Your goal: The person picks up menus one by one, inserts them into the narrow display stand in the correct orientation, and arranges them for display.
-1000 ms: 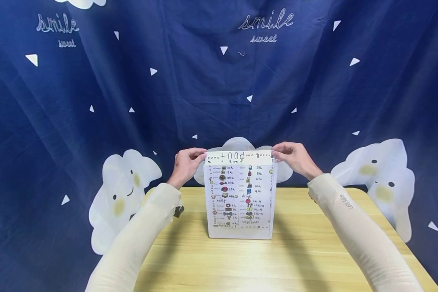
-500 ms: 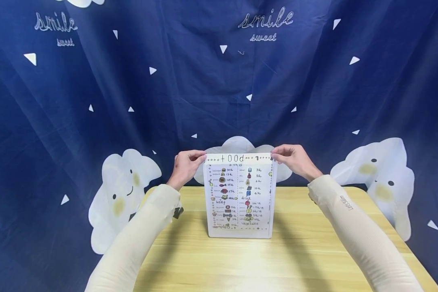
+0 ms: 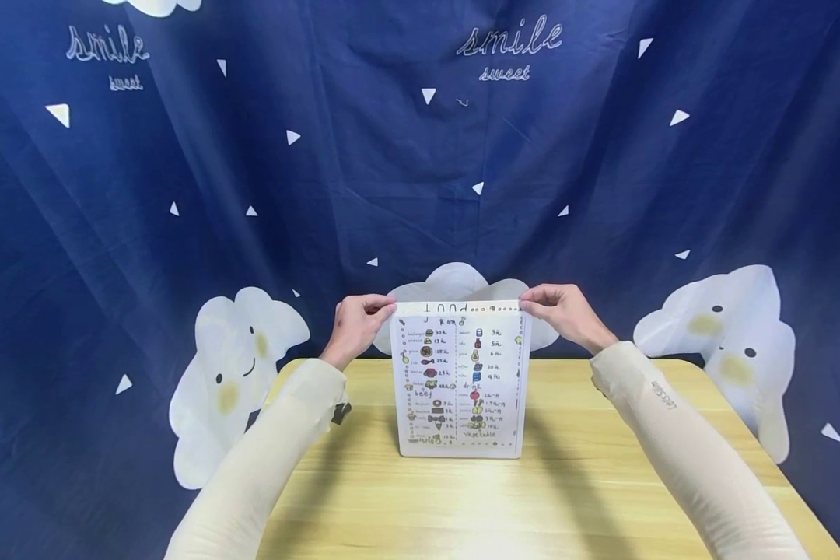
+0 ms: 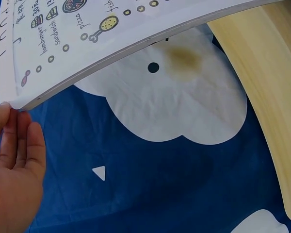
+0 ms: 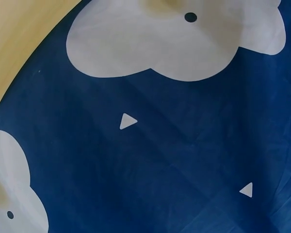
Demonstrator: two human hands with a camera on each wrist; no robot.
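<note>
A white hand-drawn menu sheet [image 3: 460, 377] with small food pictures and prices stands upright on the wooden table [image 3: 532, 505], its lower edge on the tabletop. My left hand [image 3: 357, 323] pinches its top left corner and my right hand [image 3: 563, 313] pinches its top right corner. The top strip of the sheet is bent back, so only the lower half of the heading letters shows. In the left wrist view the sheet's corner [image 4: 19, 97] sits at my left hand's fingertips [image 4: 14, 141]. The right wrist view shows only the cloth and a strip of table.
A dark blue cloth backdrop [image 3: 420, 171] with white clouds, triangles and "smile sweet" lettering hangs close behind the table. The table's back edge [image 3: 672, 360] lies just behind the sheet. Bare tabletop stretches in front of the sheet and to both sides.
The sheet's top edge has sunk lower and folded backward. The "food" heading, fully readable a second ago, is now half hidden. Both hands have dropped slightly with it.
</note>
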